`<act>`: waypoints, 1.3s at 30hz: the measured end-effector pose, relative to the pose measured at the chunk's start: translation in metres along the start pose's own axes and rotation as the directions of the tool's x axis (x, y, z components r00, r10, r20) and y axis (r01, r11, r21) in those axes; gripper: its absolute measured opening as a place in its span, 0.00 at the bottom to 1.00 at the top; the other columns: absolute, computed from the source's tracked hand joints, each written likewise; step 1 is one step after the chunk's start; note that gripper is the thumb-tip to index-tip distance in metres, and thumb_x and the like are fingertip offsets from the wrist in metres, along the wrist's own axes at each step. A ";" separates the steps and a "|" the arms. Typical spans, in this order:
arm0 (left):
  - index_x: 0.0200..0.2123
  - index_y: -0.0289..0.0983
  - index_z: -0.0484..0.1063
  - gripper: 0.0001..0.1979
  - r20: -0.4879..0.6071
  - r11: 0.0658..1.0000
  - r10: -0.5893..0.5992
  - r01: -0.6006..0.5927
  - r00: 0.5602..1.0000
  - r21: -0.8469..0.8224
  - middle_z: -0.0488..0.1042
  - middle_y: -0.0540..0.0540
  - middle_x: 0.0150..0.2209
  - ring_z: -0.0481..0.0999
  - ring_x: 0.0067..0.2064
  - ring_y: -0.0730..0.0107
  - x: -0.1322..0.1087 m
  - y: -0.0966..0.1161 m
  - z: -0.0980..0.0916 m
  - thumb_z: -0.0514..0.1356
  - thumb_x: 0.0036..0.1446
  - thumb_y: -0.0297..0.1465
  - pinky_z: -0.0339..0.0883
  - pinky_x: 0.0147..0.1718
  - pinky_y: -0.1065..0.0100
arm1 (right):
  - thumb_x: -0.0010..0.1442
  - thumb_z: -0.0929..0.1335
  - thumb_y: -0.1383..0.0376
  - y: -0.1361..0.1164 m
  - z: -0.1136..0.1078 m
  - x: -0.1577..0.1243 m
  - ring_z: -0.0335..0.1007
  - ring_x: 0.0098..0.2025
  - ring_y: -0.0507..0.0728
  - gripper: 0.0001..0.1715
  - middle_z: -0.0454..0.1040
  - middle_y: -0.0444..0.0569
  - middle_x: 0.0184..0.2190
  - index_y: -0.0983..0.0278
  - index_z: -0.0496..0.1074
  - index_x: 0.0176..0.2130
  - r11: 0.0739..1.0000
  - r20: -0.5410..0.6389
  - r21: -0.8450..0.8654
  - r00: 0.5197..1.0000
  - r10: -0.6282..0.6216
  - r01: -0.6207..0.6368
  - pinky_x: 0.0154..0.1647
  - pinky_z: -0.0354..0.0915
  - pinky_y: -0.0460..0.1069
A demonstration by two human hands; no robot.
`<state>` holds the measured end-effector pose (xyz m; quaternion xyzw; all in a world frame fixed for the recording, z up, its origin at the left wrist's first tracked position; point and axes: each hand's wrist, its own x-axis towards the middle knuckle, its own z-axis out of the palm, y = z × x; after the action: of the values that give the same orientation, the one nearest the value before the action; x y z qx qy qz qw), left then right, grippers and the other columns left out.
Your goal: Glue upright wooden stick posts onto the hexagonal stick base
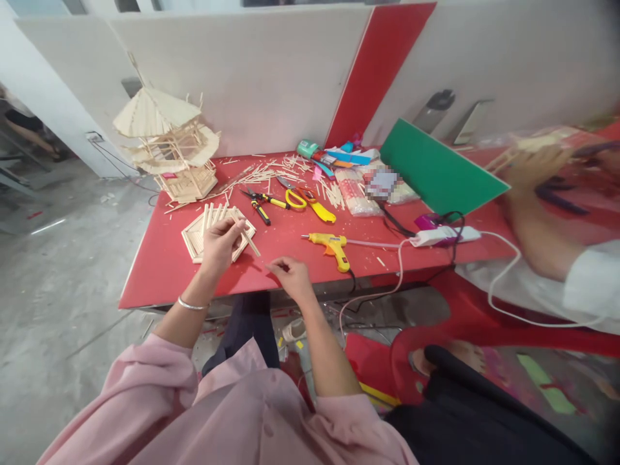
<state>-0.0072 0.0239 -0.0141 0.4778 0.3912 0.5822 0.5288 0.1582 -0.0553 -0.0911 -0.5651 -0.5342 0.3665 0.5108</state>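
My left hand (220, 245) is closed on a thin wooden stick (254, 245), whose free end points toward my right hand. Beneath and behind that hand lies a flat hexagonal stick frame (192, 240) on the red table, partly covered by my fingers. Several upright sticks (211, 214) stand just behind my knuckles. My right hand (294, 279) hovers at the table's front edge, thumb and forefinger pinched together; whatever is between them is too small to make out. A yellow glue gun (330, 245) lies to its right, nozzle pointing left.
A stick-built pavilion model (167, 148) stands at the back left. Pliers (266, 201), yellow-handled shears (310, 200) and loose sticks (271, 171) lie mid-table. A green board (440, 171) leans behind a white power strip (438, 237). At right is a co-worker's arm (537, 219).
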 end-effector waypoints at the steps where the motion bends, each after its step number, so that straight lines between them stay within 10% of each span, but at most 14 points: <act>1: 0.26 0.34 0.77 0.14 0.015 0.999 -0.023 0.023 1.000 -0.028 0.68 0.52 0.18 0.59 0.16 0.83 0.007 0.002 -0.006 0.72 0.45 0.40 0.48 0.14 0.76 | 0.55 0.71 0.52 0.001 -0.001 0.000 0.70 0.27 0.53 0.18 0.76 0.45 0.23 0.63 0.75 0.26 1.000 -0.011 -0.013 1.000 -0.008 0.008 0.31 0.65 0.46; 13: 0.33 0.32 0.79 0.17 0.256 0.948 -0.249 0.290 0.934 -0.134 0.74 0.49 0.22 0.62 0.15 0.85 0.059 -0.010 -0.051 0.73 0.44 0.39 0.52 0.13 0.80 | 0.58 0.70 0.56 -0.003 0.001 0.001 0.73 0.31 0.54 0.12 0.79 0.47 0.28 0.61 0.76 0.29 0.992 -0.068 -0.120 0.996 -0.051 0.043 0.35 0.67 0.47; 26: 0.33 0.32 0.80 0.16 0.287 0.917 -0.264 0.332 0.921 -0.222 0.75 0.48 0.22 0.63 0.16 0.84 0.058 -0.010 -0.052 0.74 0.43 0.37 0.52 0.12 0.81 | 0.64 0.64 0.48 -0.028 0.008 -0.012 0.58 0.21 0.49 0.30 0.61 0.39 0.16 0.62 0.60 0.18 0.968 -0.167 -0.224 0.983 0.075 -0.112 0.25 0.56 0.45; 32: 0.31 0.32 0.79 0.16 0.282 0.910 -0.295 0.358 0.913 -0.210 0.74 0.49 0.21 0.62 0.15 0.85 0.055 -0.011 -0.046 0.74 0.42 0.37 0.51 0.11 0.81 | 0.54 0.73 0.57 -0.038 0.009 -0.018 0.71 0.29 0.52 0.12 0.76 0.43 0.27 0.62 0.73 0.28 0.991 -0.193 -0.112 0.980 0.055 -0.078 0.33 0.67 0.45; 39: 0.31 0.33 0.79 0.14 0.268 0.905 -0.329 0.383 0.905 -0.183 0.74 0.49 0.21 0.62 0.15 0.84 0.055 -0.011 -0.045 0.72 0.45 0.36 0.50 0.11 0.80 | 0.60 0.69 0.56 -0.039 0.015 -0.014 0.75 0.29 0.54 0.14 0.79 0.47 0.27 0.62 0.79 0.32 0.987 -0.080 0.027 0.983 0.162 -0.160 0.32 0.72 0.47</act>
<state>-0.0477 0.0823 -0.0276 0.3970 0.3377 0.4572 0.7206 0.1326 -0.0700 -0.0579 -0.6160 -0.4615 0.3884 0.5066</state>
